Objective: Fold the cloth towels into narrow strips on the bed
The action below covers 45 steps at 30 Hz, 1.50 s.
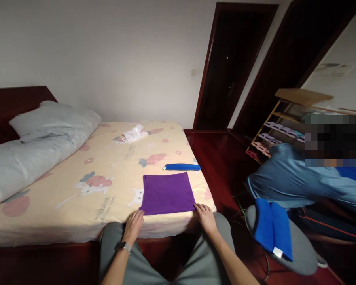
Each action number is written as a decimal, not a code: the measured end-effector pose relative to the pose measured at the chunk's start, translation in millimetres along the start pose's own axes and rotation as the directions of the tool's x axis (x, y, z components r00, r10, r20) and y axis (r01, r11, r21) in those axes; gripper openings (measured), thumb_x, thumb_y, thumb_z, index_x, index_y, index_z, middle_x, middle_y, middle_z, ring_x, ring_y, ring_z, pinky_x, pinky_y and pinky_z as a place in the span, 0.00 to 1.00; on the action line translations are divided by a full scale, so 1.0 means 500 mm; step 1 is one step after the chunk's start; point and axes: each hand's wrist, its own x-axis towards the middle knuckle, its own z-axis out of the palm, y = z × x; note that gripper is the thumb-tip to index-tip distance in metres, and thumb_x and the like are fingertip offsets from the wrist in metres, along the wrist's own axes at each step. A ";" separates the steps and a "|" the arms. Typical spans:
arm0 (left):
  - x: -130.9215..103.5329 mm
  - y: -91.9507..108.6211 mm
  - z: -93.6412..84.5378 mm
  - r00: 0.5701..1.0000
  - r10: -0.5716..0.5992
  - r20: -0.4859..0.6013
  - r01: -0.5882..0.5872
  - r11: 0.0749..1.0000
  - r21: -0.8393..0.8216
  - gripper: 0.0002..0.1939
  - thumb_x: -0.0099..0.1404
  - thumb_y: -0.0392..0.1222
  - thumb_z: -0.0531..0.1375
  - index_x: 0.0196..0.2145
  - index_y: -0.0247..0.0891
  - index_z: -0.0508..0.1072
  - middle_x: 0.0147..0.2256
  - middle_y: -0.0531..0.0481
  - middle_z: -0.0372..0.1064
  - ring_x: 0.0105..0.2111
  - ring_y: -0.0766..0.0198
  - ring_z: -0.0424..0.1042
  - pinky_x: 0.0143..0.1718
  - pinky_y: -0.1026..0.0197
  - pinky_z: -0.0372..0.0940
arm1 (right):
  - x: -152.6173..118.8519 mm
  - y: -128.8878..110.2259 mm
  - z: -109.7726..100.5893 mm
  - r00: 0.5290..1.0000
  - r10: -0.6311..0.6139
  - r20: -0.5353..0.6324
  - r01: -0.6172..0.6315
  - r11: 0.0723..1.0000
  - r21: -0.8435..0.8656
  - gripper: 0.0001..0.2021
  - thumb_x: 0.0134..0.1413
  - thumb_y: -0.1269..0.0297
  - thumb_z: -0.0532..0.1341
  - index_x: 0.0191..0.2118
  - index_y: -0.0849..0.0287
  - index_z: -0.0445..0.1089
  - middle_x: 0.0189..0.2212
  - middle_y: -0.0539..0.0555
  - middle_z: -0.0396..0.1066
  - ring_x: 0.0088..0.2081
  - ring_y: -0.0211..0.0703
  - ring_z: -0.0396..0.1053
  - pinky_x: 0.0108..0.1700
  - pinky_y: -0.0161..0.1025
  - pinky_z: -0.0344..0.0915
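Behind the carrot-print bed (62, 178), a pale wall (121, 59) is rising; a purple cloth (168, 194) is lying flat by the bed's near edge, looking light, soft and limp, probably easiest taken by its corners. The left hand (133, 226) and right hand (207, 218) are touching its near corners, both curling nearly closed; I can't tell if they're pinching.

Cloth (168, 194) at the near edge of the bed (115, 168), strip (182, 167) just behind it, bag (135, 133) farther behind and left, quilt (47, 148) on the left side, stool (304, 247) at right with fabric (281, 227) on it, rack (284, 118) behind.
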 end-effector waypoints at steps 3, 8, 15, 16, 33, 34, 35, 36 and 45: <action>-0.002 -0.003 -0.011 0.999 0.036 0.030 -0.036 0.999 0.007 0.17 0.70 0.37 0.48 0.48 0.41 0.75 0.49 0.44 0.75 0.52 0.55 0.72 0.56 0.47 0.68 | -0.005 0.004 -0.003 0.999 -0.038 0.014 0.038 0.999 0.005 0.26 0.57 0.75 0.53 0.61 0.53 0.66 0.55 0.55 0.71 0.53 0.52 0.65 0.57 0.48 0.58; -0.001 0.000 -0.006 0.992 0.066 0.104 -0.063 0.997 -0.032 0.20 0.65 0.31 0.49 0.50 0.39 0.73 0.54 0.44 0.72 0.55 0.57 0.70 0.57 0.48 0.67 | -0.007 0.003 0.004 0.999 -0.039 0.034 0.038 0.998 0.044 0.24 0.58 0.74 0.54 0.59 0.54 0.68 0.56 0.56 0.70 0.54 0.50 0.65 0.57 0.46 0.59; 0.009 0.000 -0.010 0.998 0.026 0.064 -0.021 0.997 -0.079 0.23 0.66 0.31 0.48 0.53 0.42 0.73 0.51 0.45 0.75 0.52 0.58 0.73 0.56 0.47 0.69 | -0.001 0.009 -0.004 0.999 -0.012 0.038 0.007 0.993 0.122 0.23 0.59 0.75 0.52 0.58 0.55 0.69 0.56 0.55 0.71 0.55 0.48 0.66 0.57 0.44 0.60; 0.009 -0.002 -0.015 0.997 0.042 0.062 -0.037 0.996 -0.086 0.23 0.67 0.31 0.48 0.53 0.42 0.73 0.52 0.46 0.75 0.52 0.58 0.73 0.57 0.47 0.68 | -0.003 0.012 -0.007 0.999 -0.020 0.038 0.015 0.993 0.121 0.23 0.60 0.74 0.52 0.58 0.55 0.69 0.56 0.54 0.71 0.56 0.48 0.66 0.57 0.44 0.60; 0.006 -0.008 -0.002 0.967 -0.241 0.083 0.255 0.903 -0.345 0.20 0.63 0.36 0.52 0.51 0.43 0.72 0.49 0.47 0.76 0.50 0.57 0.75 0.54 0.50 0.70 | -0.016 0.014 -0.022 0.993 0.032 0.110 -0.066 0.946 0.318 0.22 0.57 0.73 0.52 0.55 0.53 0.71 0.52 0.56 0.74 0.52 0.46 0.71 0.54 0.42 0.66; 0.007 -0.008 -0.001 0.958 -0.275 0.085 0.287 0.883 -0.373 0.19 0.63 0.37 0.53 0.50 0.43 0.72 0.49 0.47 0.76 0.50 0.57 0.75 0.53 0.50 0.70 | -0.016 0.016 -0.019 0.994 0.048 0.103 -0.081 0.936 0.342 0.21 0.59 0.72 0.51 0.55 0.53 0.71 0.52 0.56 0.74 0.52 0.46 0.71 0.55 0.42 0.66; 0.008 -0.009 0.000 0.949 -0.302 0.088 0.312 0.864 -0.395 0.18 0.64 0.39 0.53 0.50 0.43 0.73 0.48 0.47 0.76 0.50 0.56 0.75 0.53 0.50 0.70 | -0.015 0.017 -0.017 0.994 0.061 0.096 -0.092 0.928 0.360 0.21 0.60 0.70 0.51 0.54 0.53 0.71 0.51 0.56 0.74 0.52 0.47 0.71 0.55 0.43 0.66; 0.009 -0.009 0.000 0.942 -0.322 0.089 0.330 0.849 -0.412 0.17 0.64 0.40 0.54 0.49 0.43 0.73 0.48 0.47 0.77 0.49 0.56 0.75 0.53 0.50 0.70 | -0.015 0.019 -0.015 0.994 0.073 0.087 -0.100 0.924 0.369 0.20 0.61 0.69 0.50 0.54 0.53 0.71 0.51 0.56 0.74 0.53 0.47 0.70 0.55 0.44 0.66; 0.009 -0.015 0.010 0.939 -0.340 0.054 0.330 0.843 -0.425 0.16 0.67 0.45 0.53 0.48 0.42 0.74 0.47 0.48 0.77 0.48 0.57 0.76 0.51 0.53 0.71 | 0.004 0.012 -0.001 0.977 0.213 0.027 -0.207 0.907 0.367 0.19 0.67 0.60 0.46 0.49 0.55 0.72 0.46 0.58 0.73 0.49 0.49 0.71 0.51 0.43 0.68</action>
